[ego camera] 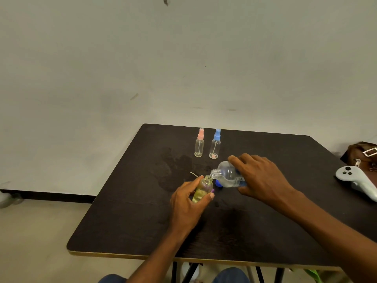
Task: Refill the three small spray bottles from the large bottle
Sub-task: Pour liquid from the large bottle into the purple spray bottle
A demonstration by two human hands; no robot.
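My left hand (188, 200) grips an uncapped small spray bottle (202, 189), tilted, above the dark table (126, 211). My right hand (258, 176) holds the large clear bottle (227, 174) tipped on its side, its open mouth touching the small bottle's neck. A thin dip tube (193, 174) of the removed sprayer shows behind my left fingers, and a purple bit (212, 190) peeks beside the small bottle. A blue cap (218, 183) lies under the large bottle. At the back stand a pink-topped spray bottle (199, 142) and a blue-topped one (215, 144), both upright and capped.
A wet patch (175, 166) darkens the table behind my hands. A white game controller (356, 179) and a brown bag (363, 154) lie at the right edge. The table's far edge meets a plain wall; floor lies to the left.
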